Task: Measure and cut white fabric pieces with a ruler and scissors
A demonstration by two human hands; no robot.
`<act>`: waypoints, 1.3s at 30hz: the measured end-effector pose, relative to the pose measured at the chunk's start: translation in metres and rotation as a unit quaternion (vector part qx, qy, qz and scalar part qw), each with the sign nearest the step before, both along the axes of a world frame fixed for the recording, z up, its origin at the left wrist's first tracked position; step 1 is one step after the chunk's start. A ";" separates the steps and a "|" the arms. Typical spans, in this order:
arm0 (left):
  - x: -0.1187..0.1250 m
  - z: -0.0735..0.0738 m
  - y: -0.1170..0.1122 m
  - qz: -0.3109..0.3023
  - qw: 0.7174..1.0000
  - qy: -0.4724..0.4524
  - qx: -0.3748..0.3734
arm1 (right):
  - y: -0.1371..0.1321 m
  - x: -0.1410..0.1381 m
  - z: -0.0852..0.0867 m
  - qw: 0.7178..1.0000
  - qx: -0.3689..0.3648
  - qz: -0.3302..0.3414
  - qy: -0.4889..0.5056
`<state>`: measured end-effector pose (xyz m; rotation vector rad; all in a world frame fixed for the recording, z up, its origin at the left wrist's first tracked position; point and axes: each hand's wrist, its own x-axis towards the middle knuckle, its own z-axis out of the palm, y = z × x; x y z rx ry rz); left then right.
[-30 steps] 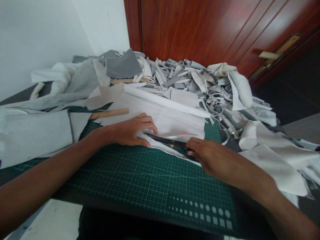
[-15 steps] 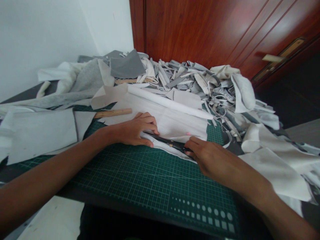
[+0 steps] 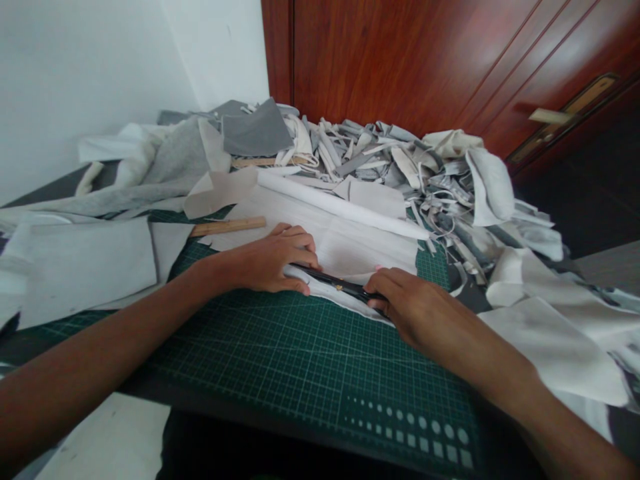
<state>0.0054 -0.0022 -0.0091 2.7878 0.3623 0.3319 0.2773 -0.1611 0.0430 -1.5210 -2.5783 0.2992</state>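
Green cutting mat (image 3: 280, 353) in front, scrap heap (image 3: 370, 150) beyond. White sheet (image 3: 365, 245) lies on mat. Person's right hand (image 3: 413, 301) has fingers curled around handles of black scissors (image 3: 341, 286), set along sheet's near edge. Left hand (image 3: 274, 262) rests on sheet by blade tips, thumb and fingers apart. Wooden strip (image 3: 231, 227) lies farther left.

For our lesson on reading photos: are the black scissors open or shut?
Shut or nearly so: the black scissors, held in the right hand, show their blades as one narrow dark line; white cloth may hide part.
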 end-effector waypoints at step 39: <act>0.003 0.004 -0.002 -0.002 0.999 0.000 -0.038 | 0.013 0.007 0.006 0.998 -0.030 -0.002 -0.049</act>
